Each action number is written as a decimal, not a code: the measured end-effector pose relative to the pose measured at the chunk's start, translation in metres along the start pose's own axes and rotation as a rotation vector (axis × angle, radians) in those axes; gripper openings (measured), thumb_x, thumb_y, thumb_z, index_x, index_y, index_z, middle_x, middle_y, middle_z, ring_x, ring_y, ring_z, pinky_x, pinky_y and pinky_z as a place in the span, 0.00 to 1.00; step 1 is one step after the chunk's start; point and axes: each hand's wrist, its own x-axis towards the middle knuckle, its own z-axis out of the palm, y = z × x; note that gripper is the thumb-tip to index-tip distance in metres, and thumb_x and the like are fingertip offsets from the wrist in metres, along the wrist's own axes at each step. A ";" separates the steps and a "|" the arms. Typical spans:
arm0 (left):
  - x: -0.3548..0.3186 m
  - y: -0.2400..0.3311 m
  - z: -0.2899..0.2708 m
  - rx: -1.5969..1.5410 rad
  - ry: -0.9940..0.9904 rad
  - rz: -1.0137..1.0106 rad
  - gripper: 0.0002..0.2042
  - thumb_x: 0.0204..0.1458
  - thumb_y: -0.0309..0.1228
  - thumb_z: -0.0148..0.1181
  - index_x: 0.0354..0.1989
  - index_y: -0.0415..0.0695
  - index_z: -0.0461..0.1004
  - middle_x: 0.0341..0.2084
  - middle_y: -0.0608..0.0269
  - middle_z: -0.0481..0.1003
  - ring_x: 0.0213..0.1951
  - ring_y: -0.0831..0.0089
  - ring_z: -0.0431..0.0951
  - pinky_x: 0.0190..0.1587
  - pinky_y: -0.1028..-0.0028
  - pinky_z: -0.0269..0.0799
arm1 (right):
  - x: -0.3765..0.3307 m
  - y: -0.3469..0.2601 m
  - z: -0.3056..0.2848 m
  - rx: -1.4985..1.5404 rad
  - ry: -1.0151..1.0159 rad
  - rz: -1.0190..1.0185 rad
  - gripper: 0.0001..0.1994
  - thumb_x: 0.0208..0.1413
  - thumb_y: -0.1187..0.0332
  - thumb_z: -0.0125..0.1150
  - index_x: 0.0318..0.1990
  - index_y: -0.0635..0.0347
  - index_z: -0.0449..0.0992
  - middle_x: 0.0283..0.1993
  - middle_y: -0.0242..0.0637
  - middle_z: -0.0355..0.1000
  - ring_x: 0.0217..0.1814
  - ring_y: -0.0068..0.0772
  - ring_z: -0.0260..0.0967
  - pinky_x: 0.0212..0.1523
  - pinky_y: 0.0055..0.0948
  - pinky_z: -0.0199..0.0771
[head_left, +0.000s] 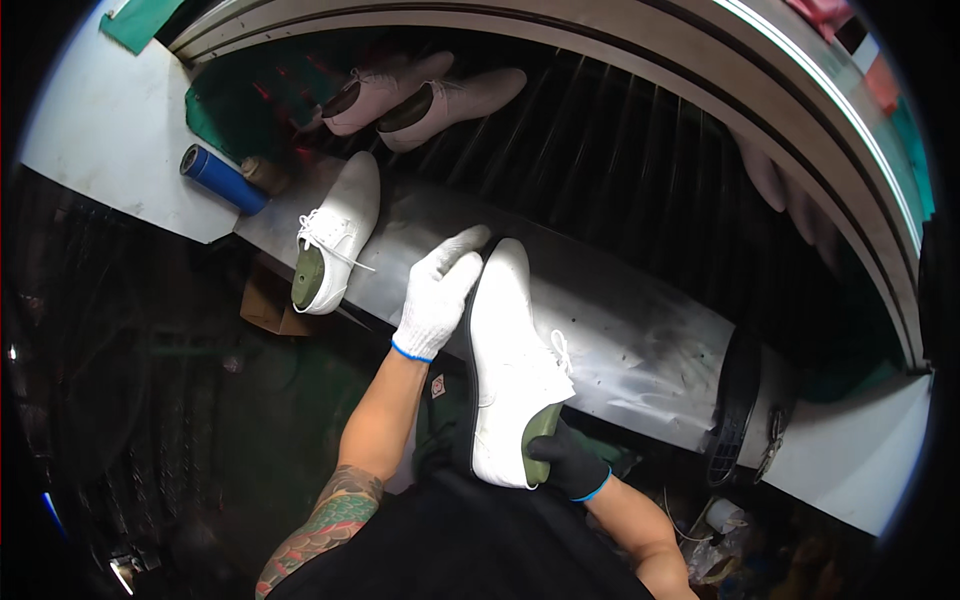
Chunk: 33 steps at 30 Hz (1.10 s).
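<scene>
Nearest, the right hand [567,462], in a dark glove with a blue cuff, is closed on the heel end of a white lace-up shoe [510,370], its fingers wrapped around the green last that fills the shoe's opening. The left hand [437,295], in a white knit glove, lies flat along the shoe's left side near the toe, fingers together and pressed to the dark sole edge rather than curled round it. The shoe is held up on its side, toe pointing away, over the near edge of a grey metal bench [640,345] that runs from far left to near right.

The hold looks one-sided. Most of the weight seems to hang from the right hand's grip on the last, and if that slips, the left hand's flat press may not stop the shoe from dropping into the dark gap below the bench edge. The dark glove could also smudge the white upper if it shifts onto it.

Farther left, a second white shoe [335,235] lies on the bench with its heel overhanging the near edge; a knock from the left forearm might tip it off. A blue cylinder [222,179] lies beyond it. Farthest, two pale shoes [420,95] rest on a dark ribbed conveyor [620,160].
</scene>
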 end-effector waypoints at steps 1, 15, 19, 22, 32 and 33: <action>0.004 -0.006 -0.002 0.035 -0.076 0.034 0.18 0.67 0.25 0.55 0.63 0.31 0.74 0.53 0.53 0.81 0.56 0.70 0.79 0.63 0.71 0.72 | 0.002 -0.001 -0.004 -0.016 -0.026 0.017 0.51 0.47 0.55 0.76 0.77 0.64 0.55 0.71 0.46 0.68 0.73 0.43 0.68 0.74 0.44 0.66; -0.013 0.055 -0.007 -0.246 -0.349 0.308 0.48 0.50 0.28 0.73 0.78 0.40 0.51 0.73 0.40 0.60 0.75 0.54 0.61 0.76 0.54 0.55 | 0.015 -0.096 0.011 -1.577 -0.136 -0.597 0.44 0.51 0.63 0.73 0.75 0.65 0.59 0.77 0.54 0.56 0.81 0.55 0.51 0.80 0.47 0.46; 0.001 0.073 -0.017 -0.643 -0.541 0.316 0.42 0.51 0.24 0.75 0.75 0.39 0.59 0.65 0.36 0.71 0.68 0.49 0.72 0.69 0.51 0.70 | 0.019 -0.111 0.033 -1.413 0.058 -0.676 0.45 0.49 0.60 0.78 0.72 0.66 0.59 0.74 0.62 0.58 0.76 0.65 0.58 0.75 0.51 0.60; 0.003 0.063 -0.028 -0.626 -0.452 0.272 0.38 0.49 0.26 0.76 0.69 0.35 0.66 0.61 0.34 0.74 0.64 0.46 0.76 0.68 0.50 0.72 | 0.011 -0.077 0.000 -1.547 0.131 -0.816 0.53 0.44 0.59 0.81 0.75 0.63 0.54 0.75 0.67 0.55 0.77 0.72 0.55 0.73 0.60 0.60; -0.019 0.035 -0.059 -0.725 -0.375 0.236 0.38 0.43 0.31 0.79 0.67 0.44 0.71 0.57 0.44 0.78 0.65 0.50 0.75 0.72 0.46 0.67 | 0.032 -0.096 0.040 -1.770 -0.019 -0.848 0.43 0.45 0.55 0.77 0.71 0.49 0.69 0.75 0.71 0.53 0.78 0.77 0.51 0.73 0.65 0.57; -0.013 0.034 -0.059 -0.658 -0.397 0.337 0.38 0.45 0.31 0.80 0.67 0.40 0.70 0.57 0.42 0.78 0.64 0.48 0.75 0.70 0.46 0.68 | 0.036 -0.103 0.045 -1.808 -0.096 -0.867 0.42 0.45 0.55 0.77 0.71 0.47 0.70 0.75 0.71 0.53 0.77 0.77 0.51 0.72 0.64 0.59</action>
